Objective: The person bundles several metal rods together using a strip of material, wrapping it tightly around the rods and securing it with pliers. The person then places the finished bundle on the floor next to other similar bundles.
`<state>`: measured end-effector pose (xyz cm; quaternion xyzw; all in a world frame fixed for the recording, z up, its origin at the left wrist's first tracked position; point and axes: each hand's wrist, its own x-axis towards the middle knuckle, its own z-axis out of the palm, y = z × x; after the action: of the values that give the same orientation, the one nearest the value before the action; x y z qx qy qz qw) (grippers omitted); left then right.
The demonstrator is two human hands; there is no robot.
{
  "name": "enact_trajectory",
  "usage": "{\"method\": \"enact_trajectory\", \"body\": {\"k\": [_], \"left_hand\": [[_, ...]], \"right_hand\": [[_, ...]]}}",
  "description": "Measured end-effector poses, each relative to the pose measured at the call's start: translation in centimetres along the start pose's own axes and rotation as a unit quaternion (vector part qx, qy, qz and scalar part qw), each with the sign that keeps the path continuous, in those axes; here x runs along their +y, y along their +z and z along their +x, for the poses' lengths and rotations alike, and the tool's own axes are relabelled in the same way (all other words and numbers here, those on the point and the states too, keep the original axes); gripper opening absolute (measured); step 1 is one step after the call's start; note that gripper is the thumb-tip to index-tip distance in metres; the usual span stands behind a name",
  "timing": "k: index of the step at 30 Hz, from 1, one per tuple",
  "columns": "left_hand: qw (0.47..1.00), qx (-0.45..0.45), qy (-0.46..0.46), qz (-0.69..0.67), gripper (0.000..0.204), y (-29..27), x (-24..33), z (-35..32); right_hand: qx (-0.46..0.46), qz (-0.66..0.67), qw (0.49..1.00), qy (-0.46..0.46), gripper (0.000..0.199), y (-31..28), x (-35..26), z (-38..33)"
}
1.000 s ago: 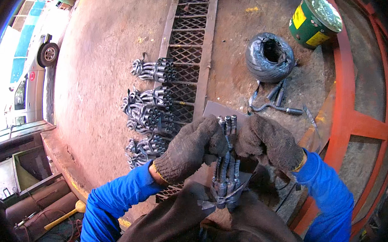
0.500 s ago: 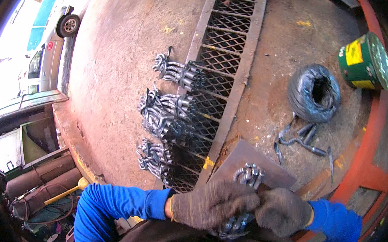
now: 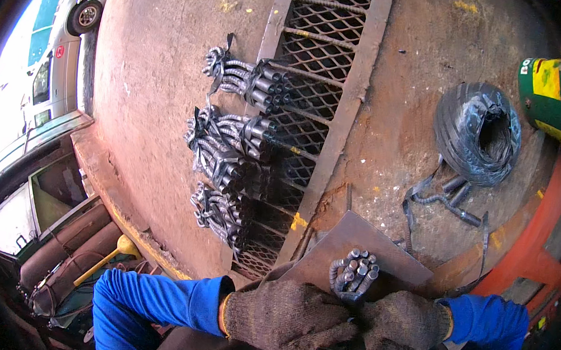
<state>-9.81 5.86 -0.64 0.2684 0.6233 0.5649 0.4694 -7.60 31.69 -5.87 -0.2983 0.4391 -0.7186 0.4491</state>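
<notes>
A bundle of ribbed steel rods (image 3: 354,271) stands close in front of me, its smooth round ends pointing up. A dark band (image 3: 350,297) crosses its near side, just where my gloves meet. My left hand (image 3: 290,315), in a brown knit glove, is closed with its fingertips against the bundle's near side. Opposite it my right hand (image 3: 405,325), gloved alike, is also closed, knuckles toward the bundle. What the fingers grip is hidden by the gloves. Behind the bundle lies a flat rusty steel plate (image 3: 323,256).
Tied rod bundles (image 3: 221,141) lie beside and partly over a mesh floor grate (image 3: 318,54). To the right are a roll of black strip (image 3: 455,135), loose rods (image 3: 457,203), a green drum (image 3: 549,96) and an orange frame (image 3: 516,240). A yellow-handled tool (image 3: 102,260) lies left.
My hands have drawn slightly apart and lower, uncovering more of the bundle and its upturned ends. The view has shifted, so the roll and drum appear farther right.
</notes>
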Motion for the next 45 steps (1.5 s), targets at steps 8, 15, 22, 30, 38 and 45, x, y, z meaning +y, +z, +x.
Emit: {"method": "enact_trajectory", "body": {"k": [8,15,22,30,38,45], "left_hand": [[0.987,0.036,-0.124,0.092,0.025,-1.9,-1.3,-2.3],[0.927,0.154,-0.238,-0.244,0.034,-0.7,-1.9,-3.0],[0.847,0.197,-0.239,-0.432,0.039,1.1,-3.2,-2.8],[0.776,0.201,-0.151,-0.579,0.036,2.4,-3.1,-0.4],[0.916,0.091,-0.103,-0.376,0.038,1.3,-1.1,0.3],[0.978,0.134,0.095,0.131,0.052,0.9,-2.3,-0.8]], "right_hand": [[0.021,0.124,0.987,0.096,0.020,0.5,1.8,-4.4],[0.076,-0.327,0.938,0.083,0.034,0.4,-2.7,-1.6],[0.175,-0.363,0.915,-0.021,0.060,1.3,0.9,-1.3],[0.161,-0.386,0.898,-0.134,0.035,1.3,0.9,0.1],[0.204,-0.149,0.965,-0.067,0.017,2.5,1.7,-2.2],[0.250,-0.065,0.958,-0.125,0.027,3.3,1.5,-1.3]]}}
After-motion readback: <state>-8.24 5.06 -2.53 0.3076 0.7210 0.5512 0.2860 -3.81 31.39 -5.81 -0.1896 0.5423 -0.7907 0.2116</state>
